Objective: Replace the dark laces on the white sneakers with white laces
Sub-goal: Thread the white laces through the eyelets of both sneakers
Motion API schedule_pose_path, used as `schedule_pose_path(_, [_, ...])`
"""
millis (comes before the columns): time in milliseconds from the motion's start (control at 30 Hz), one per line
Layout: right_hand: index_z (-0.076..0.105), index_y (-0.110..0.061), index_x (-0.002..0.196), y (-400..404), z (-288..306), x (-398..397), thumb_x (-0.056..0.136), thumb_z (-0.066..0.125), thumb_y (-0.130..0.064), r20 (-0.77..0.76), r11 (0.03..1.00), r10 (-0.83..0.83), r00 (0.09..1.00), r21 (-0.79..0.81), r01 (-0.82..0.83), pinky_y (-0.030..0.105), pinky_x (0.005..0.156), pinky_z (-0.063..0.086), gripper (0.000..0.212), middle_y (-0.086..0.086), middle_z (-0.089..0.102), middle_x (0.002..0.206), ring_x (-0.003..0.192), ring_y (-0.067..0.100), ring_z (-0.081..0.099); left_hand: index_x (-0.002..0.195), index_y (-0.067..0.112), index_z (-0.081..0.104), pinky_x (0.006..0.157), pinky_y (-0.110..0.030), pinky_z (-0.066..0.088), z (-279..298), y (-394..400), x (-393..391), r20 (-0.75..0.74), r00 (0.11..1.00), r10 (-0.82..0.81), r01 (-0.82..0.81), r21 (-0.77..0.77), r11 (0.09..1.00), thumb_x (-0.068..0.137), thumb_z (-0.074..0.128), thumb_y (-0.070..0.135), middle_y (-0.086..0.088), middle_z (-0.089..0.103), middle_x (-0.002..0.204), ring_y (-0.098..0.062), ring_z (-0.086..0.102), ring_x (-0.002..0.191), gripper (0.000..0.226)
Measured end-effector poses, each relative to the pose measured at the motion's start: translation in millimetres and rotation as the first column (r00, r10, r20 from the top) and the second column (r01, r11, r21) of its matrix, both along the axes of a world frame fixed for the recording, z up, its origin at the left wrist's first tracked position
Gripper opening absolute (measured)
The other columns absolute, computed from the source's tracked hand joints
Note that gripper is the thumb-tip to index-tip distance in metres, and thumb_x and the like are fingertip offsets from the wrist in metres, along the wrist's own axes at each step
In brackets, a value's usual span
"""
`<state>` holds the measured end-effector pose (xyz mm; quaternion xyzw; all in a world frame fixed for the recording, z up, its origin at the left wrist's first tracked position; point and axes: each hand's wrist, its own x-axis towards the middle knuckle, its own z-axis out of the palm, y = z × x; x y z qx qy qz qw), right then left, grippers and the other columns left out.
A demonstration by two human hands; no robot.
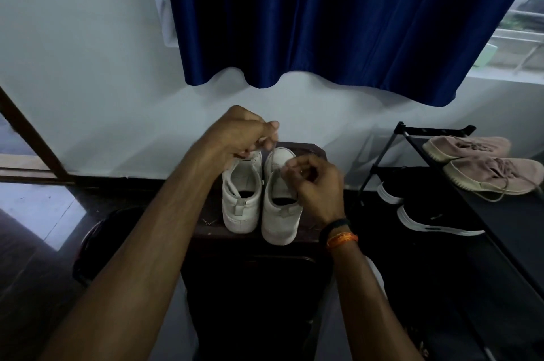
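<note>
Two white sneakers stand side by side on a dark wooden stool (306, 148), heels toward me: the left sneaker (243, 198) and the right sneaker (281, 213). A white lace (272, 158) runs up from the right sneaker's front. My left hand (244, 133) hovers above the toes and pinches the upper end of that lace. My right hand (315, 181) sits over the right sneaker's tongue with fingers curled, pinching lace there. No dark lace shows.
A black shoe rack (412, 136) stands to the right, with pinkish sneakers (482, 163) on top and black shoes (429, 219) below. A blue curtain (338, 21) hangs on the wall behind. A dark round object (97, 242) sits on the floor at the left.
</note>
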<state>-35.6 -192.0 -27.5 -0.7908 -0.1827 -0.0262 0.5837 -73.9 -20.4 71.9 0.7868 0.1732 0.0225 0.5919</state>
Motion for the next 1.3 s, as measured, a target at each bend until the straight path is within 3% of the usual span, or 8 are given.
schedule_pose_path(267, [0.059,0.004,0.125,16,25,-17,0.097,0.049,-0.008,-0.318,0.774,0.536,0.782,0.555,-0.305,0.031,0.053,0.043,0.033,0.013,0.072,0.103,0.066,0.024,0.058,0.098,-0.006,0.064,0.037,-0.014,0.032,-8,-24,3,0.054,0.999,-0.003,0.025,-0.410,0.912,0.095,0.061,-0.001,-0.016,0.077,0.095,-0.007,0.053,0.050,0.006])
schedule_pose_path(467, [0.068,0.006,0.102,-11,14,-3,0.096,0.055,0.002,-0.345,0.911,0.242,0.907,0.403,-0.090,0.021,0.042,0.040,0.015,0.007,0.063,0.068,0.050,0.013,0.052,0.096,0.008,0.047,0.040,-0.018,0.034,-13,-9,8,0.140,0.968,0.210,-0.118,-0.483,0.867,0.095,0.058,-0.007,-0.019,0.077,0.090,-0.013,0.054,0.056,0.018])
schedule_pose_path(700, [0.075,-0.008,0.087,-53,5,19,0.091,0.069,-0.008,-0.179,0.967,-0.057,0.982,0.234,0.099,0.017,0.047,0.037,0.007,-0.005,0.062,0.059,0.049,0.002,0.047,0.099,-0.005,0.067,0.050,-0.018,0.044,-28,6,9,0.179,0.936,0.302,-0.202,-0.428,0.881,0.090,0.056,-0.011,-0.017,0.077,0.094,-0.011,0.057,0.057,0.016])
schedule_pose_path(800, [0.077,-0.010,0.085,-64,2,27,0.086,0.078,-0.026,-0.064,0.986,-0.143,0.988,0.074,0.147,0.020,0.056,0.047,0.016,-0.002,0.071,0.068,0.056,0.002,0.059,0.100,-0.005,0.070,0.051,-0.019,0.046,-36,9,12,0.183,0.936,0.301,-0.225,-0.348,0.910,0.090,0.061,-0.008,-0.014,0.077,0.092,-0.011,0.061,0.058,0.013])
schedule_pose_path(933, [0.075,-0.014,0.080,-61,5,30,0.084,0.079,-0.037,0.025,0.983,-0.186,0.982,0.015,0.185,0.029,0.063,0.054,0.024,0.002,0.072,0.071,0.064,0.008,0.064,0.086,0.010,0.076,0.060,-0.024,0.052,-48,10,16,0.164,0.963,0.214,-0.236,0.134,0.962,0.087,0.072,0.012,-0.003,0.076,0.078,-0.008,0.066,0.065,0.004])
schedule_pose_path(1067, [0.072,-0.017,0.077,-48,15,28,0.087,0.077,-0.038,0.101,0.992,-0.119,0.988,-0.022,0.122,0.017,0.058,0.046,0.023,-0.007,0.066,0.063,0.058,0.000,0.057,0.087,0.020,0.073,0.081,-0.038,0.057,-55,3,21,0.216,0.969,0.122,-0.229,0.587,0.776,0.086,0.074,0.023,-0.005,0.061,0.110,-0.019,0.060,0.102,0.004])
schedule_pose_path(1133, [0.071,-0.018,0.074,-40,20,26,0.087,0.077,-0.035,0.124,0.995,-0.099,0.987,-0.003,0.100,0.015,0.056,0.042,0.022,-0.009,0.064,0.059,0.055,-0.001,0.054,0.105,0.019,0.071,0.084,-0.034,0.051,-51,-5,23,0.241,0.970,0.040,-0.188,0.631,0.753,0.090,0.071,0.021,-0.005,0.048,0.122,-0.018,0.050,0.107,0.015])
schedule_pose_path(1300, [0.072,-0.011,0.080,-24,32,25,0.089,0.075,-0.030,0.099,0.998,0.000,0.995,0.061,-0.007,0.014,0.054,0.044,0.021,-0.006,0.066,0.060,0.053,0.002,0.058,0.124,0.019,0.068,0.059,-0.011,0.044,-33,-28,30,0.240,0.909,-0.341,0.237,0.374,0.897,0.102,0.057,0.028,0.011,0.071,0.101,-0.004,0.064,0.061,0.026])
